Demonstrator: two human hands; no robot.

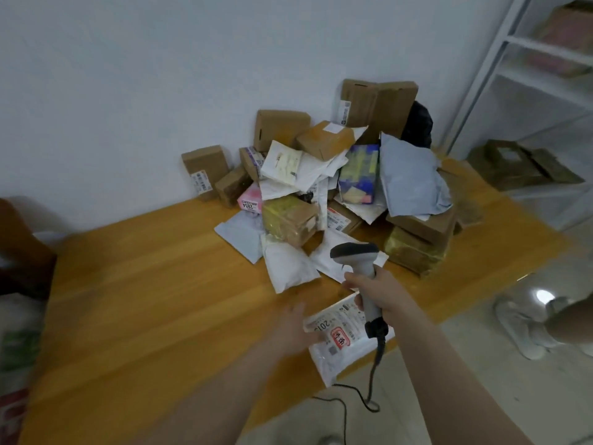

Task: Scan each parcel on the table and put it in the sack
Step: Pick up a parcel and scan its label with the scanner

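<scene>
A white plastic parcel (340, 343) with a printed label lies at the near edge of the wooden table (144, 300). My left hand (293, 327) lies flat beside its left end, fingers spread and blurred, touching its edge. My right hand (380, 292) grips the handle of a grey barcode scanner (359, 261) just above the parcel, its head pointing away from me. A heap of parcels (337, 181), cardboard boxes and white and grey mailers, fills the far right of the table. The sack (16, 364) shows at the left edge, white with green and red print.
The scanner's black cable (372, 390) hangs off the table's front edge. A white metal shelf (529, 75) with boxes stands at the right. Someone's white shoes (529, 329) stand on the floor at the right. A dark brown object (22, 252) sits at the left.
</scene>
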